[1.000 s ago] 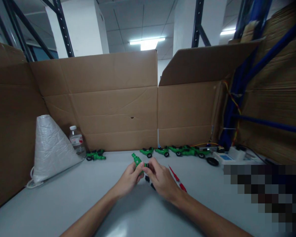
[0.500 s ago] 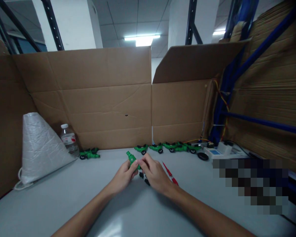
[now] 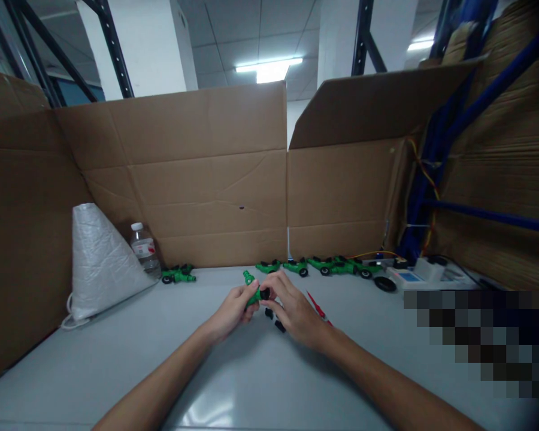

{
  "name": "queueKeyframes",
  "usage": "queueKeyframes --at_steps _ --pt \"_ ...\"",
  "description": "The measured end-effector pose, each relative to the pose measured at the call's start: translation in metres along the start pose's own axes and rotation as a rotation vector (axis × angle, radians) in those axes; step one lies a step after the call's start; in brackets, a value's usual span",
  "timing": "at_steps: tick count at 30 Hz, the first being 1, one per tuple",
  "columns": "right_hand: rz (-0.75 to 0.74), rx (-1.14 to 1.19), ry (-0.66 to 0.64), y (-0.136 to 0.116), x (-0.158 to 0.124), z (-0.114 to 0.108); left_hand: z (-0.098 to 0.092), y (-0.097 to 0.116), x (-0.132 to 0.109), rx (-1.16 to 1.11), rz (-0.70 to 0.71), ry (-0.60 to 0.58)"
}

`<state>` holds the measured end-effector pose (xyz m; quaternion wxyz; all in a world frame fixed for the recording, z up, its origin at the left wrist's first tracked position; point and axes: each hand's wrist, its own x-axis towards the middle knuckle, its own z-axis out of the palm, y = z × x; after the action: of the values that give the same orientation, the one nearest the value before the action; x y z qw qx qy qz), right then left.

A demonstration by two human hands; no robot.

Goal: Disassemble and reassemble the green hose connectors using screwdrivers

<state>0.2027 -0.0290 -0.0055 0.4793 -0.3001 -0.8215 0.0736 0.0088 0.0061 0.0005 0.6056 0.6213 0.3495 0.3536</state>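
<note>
A green toy car body [image 3: 248, 278] is held over the table by my left hand [image 3: 233, 310], its fingers closed round the lower part. My right hand [image 3: 291, 305] has its thumb and fingers pinched at a small black wheel [image 3: 265, 294], which is against the right side of the green body. Just below the hands, small black parts [image 3: 279, 325] lie on the grey table [image 3: 233, 371]. A red and white screwdriver-like tool [image 3: 317, 305] lies beyond my right hand, partly covered by it.
Several green toy cars [image 3: 326, 266] line the back edge; another [image 3: 178, 274] stands back left beside a water bottle [image 3: 144, 248] and a silvery bag [image 3: 103, 269]. A black ring [image 3: 385, 284] and a power strip [image 3: 444, 275] are at right. Cardboard [image 3: 197, 191] walls the back.
The view has shifted, so the scene sits further right. A black wheel now shows between my right fingers and the green body, and my right fingers are spread a little wider.
</note>
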Motion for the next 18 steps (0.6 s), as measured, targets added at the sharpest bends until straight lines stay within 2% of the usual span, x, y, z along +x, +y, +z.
queueKeyframes --at_steps 3,5,9,14,16,18 --pt "-0.072 -0.056 -0.01 0.003 0.001 -0.004 -0.004 0.001 0.0 -0.066 -0.055 0.014" --pt "-0.058 -0.101 0.001 0.005 0.002 -0.01 -0.009 0.004 0.001 -0.108 -0.087 0.049" --pt "0.056 -0.176 0.013 0.017 0.002 -0.028 -0.02 0.012 0.001 -0.171 -0.071 0.133" --pt "0.216 -0.454 -0.123 0.036 -0.001 -0.04 -0.023 0.015 0.001 -0.183 -0.046 0.161" --pt "0.255 -0.545 -0.15 0.031 -0.004 -0.045 -0.022 0.013 0.002 -0.153 -0.043 0.173" --pt "0.281 -0.559 -0.119 0.016 -0.011 -0.054 -0.021 0.01 0.003 -0.129 -0.044 0.181"
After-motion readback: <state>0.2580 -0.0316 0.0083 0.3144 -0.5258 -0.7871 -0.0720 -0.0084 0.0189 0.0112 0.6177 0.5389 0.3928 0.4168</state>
